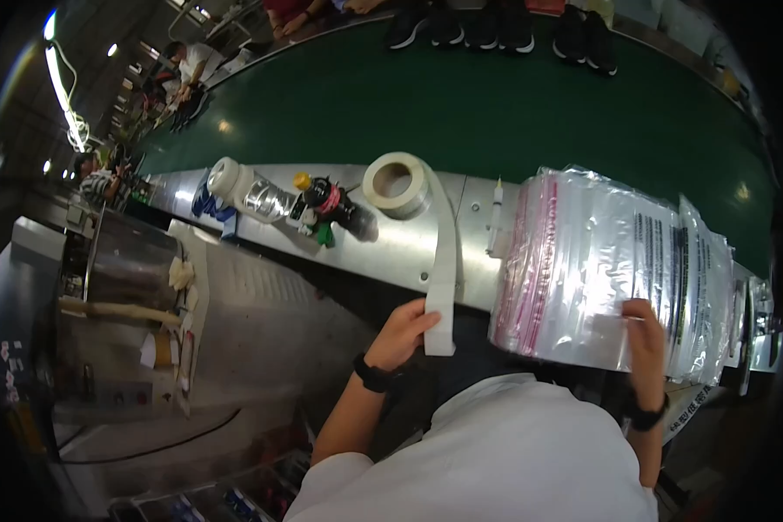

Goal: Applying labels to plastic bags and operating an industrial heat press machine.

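Note:
A wide roll of white label strip (pixel 397 185) stands on the metal ledge. Its loose end runs down over the ledge's near edge, and my left hand (pixel 400 334) pinches that end between thumb and fingers. To the right lies a fanned stack of clear plastic bags (pixel 583 261) with pink-red seal lines and dark print. Over the near part of this stack is my right hand (pixel 645 344), its fingers curled together. A thin pale edge shows at those fingertips; I cannot make out what it belongs to. Both wrists wear black bands.
Beyond the metal ledge (pixel 391 248) runs a green conveyor belt (pixel 322 104) with black shoes (pixel 500 30) on its far side. A dark drink bottle (pixel 326 198), a clear bottle (pixel 265 196) and a white pen-like tube (pixel 498 204) are on the ledge. Co-workers (pixel 191 65) are at far left.

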Tool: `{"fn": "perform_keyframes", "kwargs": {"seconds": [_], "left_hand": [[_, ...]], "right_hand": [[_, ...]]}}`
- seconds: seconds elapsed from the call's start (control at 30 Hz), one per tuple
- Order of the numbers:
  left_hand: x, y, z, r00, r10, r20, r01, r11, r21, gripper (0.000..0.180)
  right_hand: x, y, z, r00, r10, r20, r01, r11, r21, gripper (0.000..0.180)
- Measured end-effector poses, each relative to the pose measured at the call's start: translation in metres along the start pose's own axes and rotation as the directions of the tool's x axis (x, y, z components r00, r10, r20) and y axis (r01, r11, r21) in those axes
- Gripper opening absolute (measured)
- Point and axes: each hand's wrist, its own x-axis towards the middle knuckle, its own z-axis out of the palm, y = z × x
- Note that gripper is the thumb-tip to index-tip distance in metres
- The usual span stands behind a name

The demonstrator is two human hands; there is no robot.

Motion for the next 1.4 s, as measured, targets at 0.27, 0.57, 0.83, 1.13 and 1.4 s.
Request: {"fn": "perform_keyframes", "kwargs": {"seconds": [0.27,0.57,0.83,1.13,1.4], "left_hand": [[-0.003,0.009,0.055,0.919,0.300,-0.255,-0.334,0.937,-0.100,0.015],[0.032,-0.022,0.080,0.738,0.652,-0.174,-0.341,0.583,0.738,0.026],[0.006,0.006,0.063,0.949,0.274,-0.158,-0.076,0.683,0.726,0.030],[0.019,-0.015,0.055,0.975,0.208,-0.083,-0.199,0.974,0.108,0.021],[-0.003,0.011,0.084,0.583,0.812,-0.006,-0.476,0.348,0.807,0.018]], "right_hand": [[0.040,-0.045,0.149,0.701,-0.024,0.713,-0.275,0.913,0.301,0.014],[0.019,-0.023,0.146,0.477,0.088,0.874,-0.579,0.780,0.237,0.034],[0.027,-0.040,0.148,0.775,0.117,0.620,-0.474,0.757,0.449,0.027],[0.021,-0.048,0.134,0.849,0.109,0.517,-0.334,0.869,0.365,0.008],[0.027,-0.044,0.123,0.941,0.088,0.326,-0.146,0.977,0.157,0.005]]}}
